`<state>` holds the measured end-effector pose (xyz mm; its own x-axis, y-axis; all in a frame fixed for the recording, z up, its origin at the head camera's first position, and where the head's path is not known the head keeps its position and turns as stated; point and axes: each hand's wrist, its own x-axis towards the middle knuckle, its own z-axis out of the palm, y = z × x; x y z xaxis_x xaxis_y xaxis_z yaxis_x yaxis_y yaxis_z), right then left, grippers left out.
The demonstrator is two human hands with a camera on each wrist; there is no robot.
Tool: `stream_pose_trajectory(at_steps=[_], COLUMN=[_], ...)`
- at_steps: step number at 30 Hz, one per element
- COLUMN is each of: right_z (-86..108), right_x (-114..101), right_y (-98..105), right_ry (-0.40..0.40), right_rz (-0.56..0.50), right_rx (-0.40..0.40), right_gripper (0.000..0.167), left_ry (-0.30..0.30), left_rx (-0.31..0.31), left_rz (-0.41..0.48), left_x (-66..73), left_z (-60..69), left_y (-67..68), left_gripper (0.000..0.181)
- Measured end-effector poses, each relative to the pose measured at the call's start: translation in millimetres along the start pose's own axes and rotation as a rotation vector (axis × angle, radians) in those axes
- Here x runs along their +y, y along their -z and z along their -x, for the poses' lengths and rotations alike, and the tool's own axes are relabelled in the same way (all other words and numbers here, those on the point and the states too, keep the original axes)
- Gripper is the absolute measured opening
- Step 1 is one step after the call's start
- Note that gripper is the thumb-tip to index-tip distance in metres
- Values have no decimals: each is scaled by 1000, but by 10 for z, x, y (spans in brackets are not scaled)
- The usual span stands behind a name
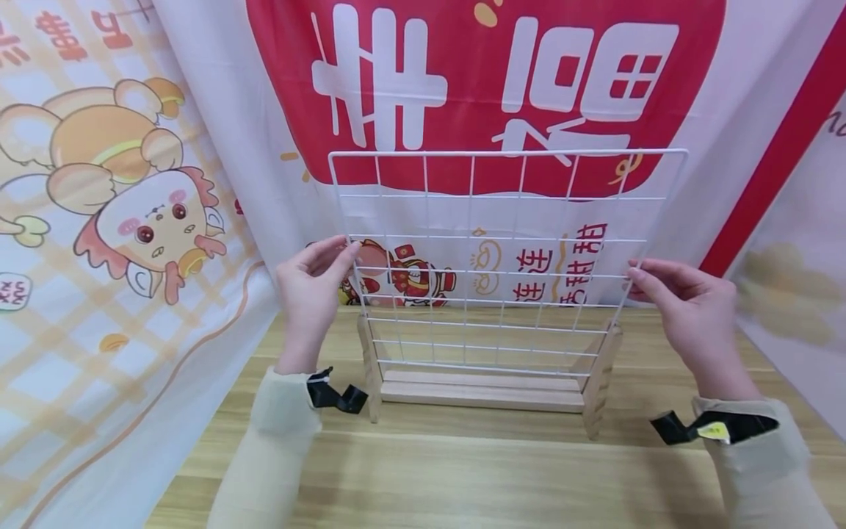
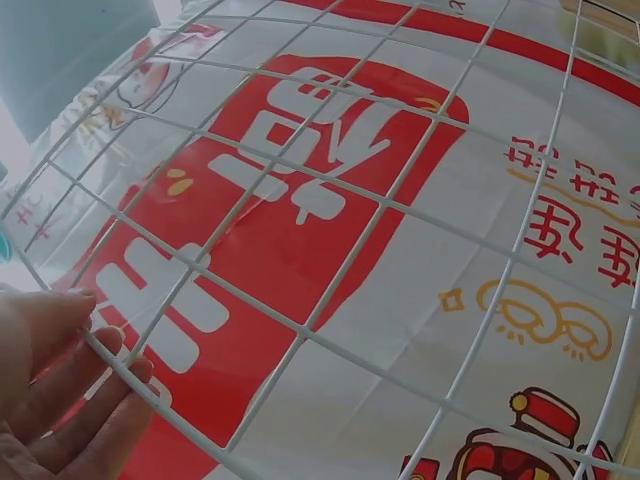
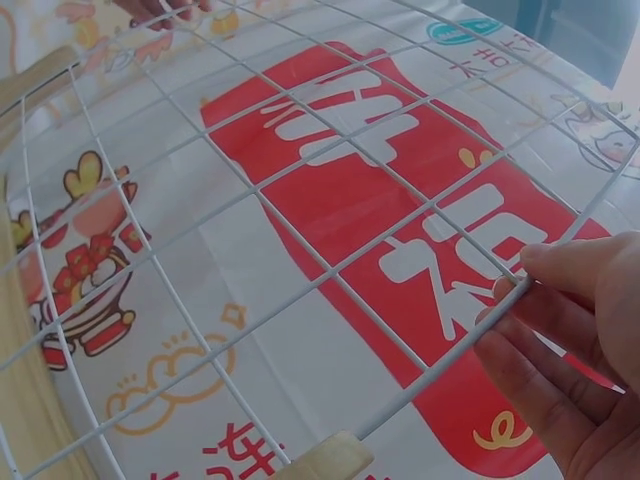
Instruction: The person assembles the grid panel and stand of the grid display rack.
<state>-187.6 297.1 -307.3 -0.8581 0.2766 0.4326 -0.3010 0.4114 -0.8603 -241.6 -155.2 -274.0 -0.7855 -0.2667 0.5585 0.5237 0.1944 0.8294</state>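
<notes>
A white wire grid panel [image 1: 509, 153] stands upright, leaning back slightly, its lower part between the two side posts of a light wooden stand [image 1: 482, 400]. My left hand [image 1: 316, 279] pinches the panel's left edge wire between thumb and fingers, above the left post. On the opposite side, my right hand [image 1: 697, 308] pinches the right edge wire at about the same height. In the right wrist view, thumb and forefinger of that hand [image 3: 570, 335] meet on the edge wire, above the wooden post top [image 3: 330, 458]. The left wrist view shows fingertips at the rim wire [image 2: 130, 375].
The stand rests on a wood-grain table [image 1: 463, 477]. Behind it hangs a white cloth with a large red printed patch [image 1: 463, 73]. Another cloth with a cartoon animal [image 1: 145, 198] hangs at the left, and a pale cloth [image 1: 793, 279] borders the right side.
</notes>
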Motion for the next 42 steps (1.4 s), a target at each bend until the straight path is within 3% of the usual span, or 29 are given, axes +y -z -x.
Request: stream_pose_trajectory(at_steps=[5,10,21,28,37,42], right_z=[5,4,18,35,87,108], right_x=[25,47,96,138,191,230], right_y=[-17,-26,-43,-50,-56,-42], right_ry=[3,10,2,-12,41,33], right_rz=[-3,-3,4,-4,45,95], right_rx=[4,8,-14,-30,-41,-51], right_gripper=[40,39,39,40,36,38], left_ry=[-36,-73,-61,-40,-70,-64], left_rx=[7,20,28,19,14,23], left_rz=[-24,16,26,82,45,5], left_x=[-62,-120,-211,-277,-342,-356], left_z=[17,16,83,114,165,183], left_y=[-40,-49,-16,-19,-4,0], left_gripper=[29,25,26,24,21,18])
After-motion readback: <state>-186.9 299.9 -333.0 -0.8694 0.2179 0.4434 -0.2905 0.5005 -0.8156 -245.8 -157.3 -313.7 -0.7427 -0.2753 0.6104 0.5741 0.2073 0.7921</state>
